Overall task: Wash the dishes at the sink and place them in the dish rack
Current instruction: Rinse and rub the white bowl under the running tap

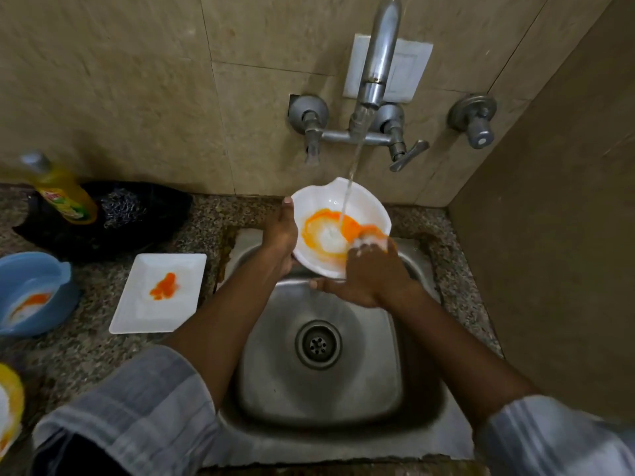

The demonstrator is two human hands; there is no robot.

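The sink (pixel 319 383) is brushed steel, dull-shining; the tap (pixel 376 70) at twelve o'clock is smooth grey metal. The bowl (pixel 319 201) looks like glossy white ceramic. At nine o'clock, the counter (pixel 92 348) is speckled polished stone; the tub (pixel 32 269) is matt blue plastic.

Sink basin (pixel 319 389) open below; tap (pixel 376 63) overhangs.

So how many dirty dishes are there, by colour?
White: 2, the bowl held in the left hand and right hand, and the plate
Blue: 1, the blue bowl
Yellow: 1, the yellow dish, partly cut off
Total: 4
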